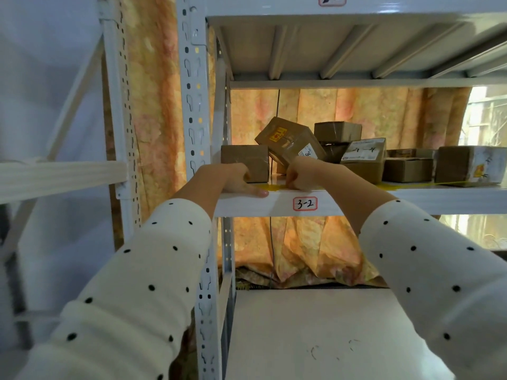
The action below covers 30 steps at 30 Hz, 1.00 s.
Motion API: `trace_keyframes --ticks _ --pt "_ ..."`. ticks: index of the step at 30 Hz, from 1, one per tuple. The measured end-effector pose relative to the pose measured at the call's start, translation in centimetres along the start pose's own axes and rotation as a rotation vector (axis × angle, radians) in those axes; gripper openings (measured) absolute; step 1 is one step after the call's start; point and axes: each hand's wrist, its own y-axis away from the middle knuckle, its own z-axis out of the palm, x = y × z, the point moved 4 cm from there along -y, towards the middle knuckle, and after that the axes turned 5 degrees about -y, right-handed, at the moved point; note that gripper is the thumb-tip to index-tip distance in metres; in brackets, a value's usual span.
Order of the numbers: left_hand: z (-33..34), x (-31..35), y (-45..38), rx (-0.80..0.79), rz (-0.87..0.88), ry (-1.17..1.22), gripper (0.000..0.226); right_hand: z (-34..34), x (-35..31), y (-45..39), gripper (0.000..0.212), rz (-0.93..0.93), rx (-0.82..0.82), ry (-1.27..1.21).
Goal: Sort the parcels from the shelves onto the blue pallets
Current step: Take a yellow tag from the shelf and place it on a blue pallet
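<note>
Several brown cardboard parcels sit on the white shelf labelled 3-2 (pixel 411 197). My left hand (pixel 241 182) lies on the shelf's front edge with its thumb stretched along it, fingertips against the leftmost parcel (pixel 244 159). A parcel with a red-and-yellow sticker (pixel 288 139) leans tilted beside it. Just below and in front of its lower corner, my right hand (pixel 300 178) rests on the shelf edge with fingers curled, and nothing shows in its grip. A white-labelled parcel (pixel 362 160) stands to the right.
More parcels (pixel 466 164) fill the shelf's right side. The shelf above (pixel 356 45) hangs low overhead. A white upright post (pixel 196 133) stands left of my left arm. A lower white shelf (pixel 315 338) is below, with an orange curtain (pixel 301 248) behind.
</note>
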Motion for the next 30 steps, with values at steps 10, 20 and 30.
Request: trace_keyframes --ticks 10,20,30 --pt "-0.4 1.0 1.3 0.131 0.094 0.110 0.087 -0.3 0.8 1.3 0.021 -0.109 0.149 -0.096" --pt "-1.7 2.1 4.3 0.478 0.120 -0.218 0.100 -1.7 -0.1 3.6 0.031 -0.239 0.244 -0.066" --pt "-1.2 4.8 6.3 0.577 0.247 -0.118 0.096 -3.2 0.0 8.4 0.027 -0.136 0.291 0.322"
